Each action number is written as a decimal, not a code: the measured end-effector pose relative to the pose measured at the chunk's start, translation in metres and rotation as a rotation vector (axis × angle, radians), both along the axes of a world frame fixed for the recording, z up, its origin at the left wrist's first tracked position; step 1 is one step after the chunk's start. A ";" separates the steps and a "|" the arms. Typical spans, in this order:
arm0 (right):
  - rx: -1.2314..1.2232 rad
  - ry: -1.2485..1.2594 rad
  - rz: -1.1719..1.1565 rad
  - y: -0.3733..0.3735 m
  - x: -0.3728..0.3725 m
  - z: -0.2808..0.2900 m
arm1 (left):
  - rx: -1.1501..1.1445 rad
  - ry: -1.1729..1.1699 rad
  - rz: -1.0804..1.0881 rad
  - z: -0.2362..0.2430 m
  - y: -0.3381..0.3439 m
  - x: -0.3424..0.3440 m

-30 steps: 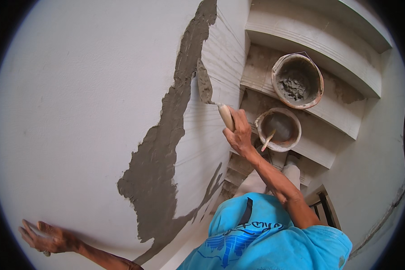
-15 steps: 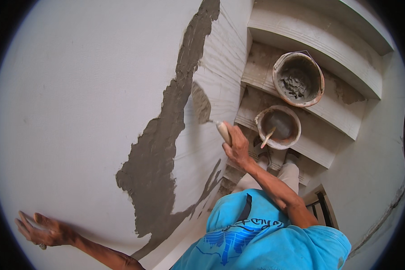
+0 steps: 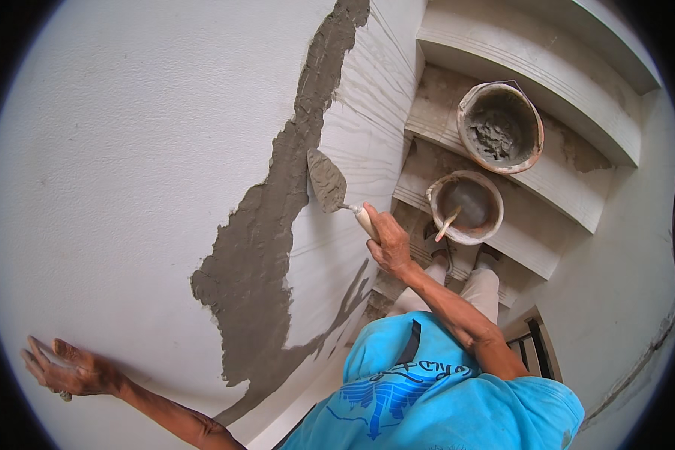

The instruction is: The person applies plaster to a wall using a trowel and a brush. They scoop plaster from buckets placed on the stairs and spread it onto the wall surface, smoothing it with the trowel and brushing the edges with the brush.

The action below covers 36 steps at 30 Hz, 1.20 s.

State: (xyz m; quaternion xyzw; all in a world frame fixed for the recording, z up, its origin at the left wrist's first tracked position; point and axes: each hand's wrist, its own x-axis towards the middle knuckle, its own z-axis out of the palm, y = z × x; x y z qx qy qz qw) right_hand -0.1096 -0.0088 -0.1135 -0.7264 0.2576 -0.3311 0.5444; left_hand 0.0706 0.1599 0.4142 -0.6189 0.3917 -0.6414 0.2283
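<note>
My right hand (image 3: 391, 244) is wrapped round the pale handle of a pointed trowel (image 3: 327, 181). Wet grey mortar coats the trowel's blade, whose tip meets the right edge of a long, ragged strip of grey mortar (image 3: 251, 259) on the white wall (image 3: 127, 172). Rough and ridged, the strip runs from the top of the view down toward the lower left, with a thinner smear branching off to the right. Well to the left, my left hand (image 3: 71, 369) rests against the wall, fingers spread and holding nothing I can see.
On the stair steps (image 3: 555, 176) to the right stand two buckets. The upper bucket (image 3: 535, 146) holds grey mortar; the lower bucket (image 3: 496, 225) holds murky liquid with a brush (image 3: 448, 223) leaning in it. My feet are just below. A dark railing (image 3: 540, 349) shows at lower right.
The trowel has moved slightly left, and its blade has turned to show more of its coated face. My left hand has shifted slightly up in the view.
</note>
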 end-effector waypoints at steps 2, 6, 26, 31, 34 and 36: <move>-0.023 -0.026 -0.037 -0.011 0.000 0.012 | 0.022 -0.029 -0.008 0.000 0.000 -0.002; -0.060 -0.075 -0.135 -0.047 0.031 0.030 | 0.007 0.003 -0.061 -0.006 -0.007 0.000; -0.057 -0.093 -0.087 -0.043 0.048 0.025 | 0.012 0.018 -0.080 -0.003 -0.008 0.001; -0.025 -0.077 0.075 0.003 0.011 0.006 | 0.026 0.046 -0.087 -0.001 -0.001 0.002; -0.056 -0.064 0.106 0.000 -0.005 0.008 | 0.019 0.040 -0.099 0.002 0.006 0.007; -0.073 -0.089 0.057 -0.014 0.001 0.014 | 0.000 0.053 -0.083 0.002 0.012 0.008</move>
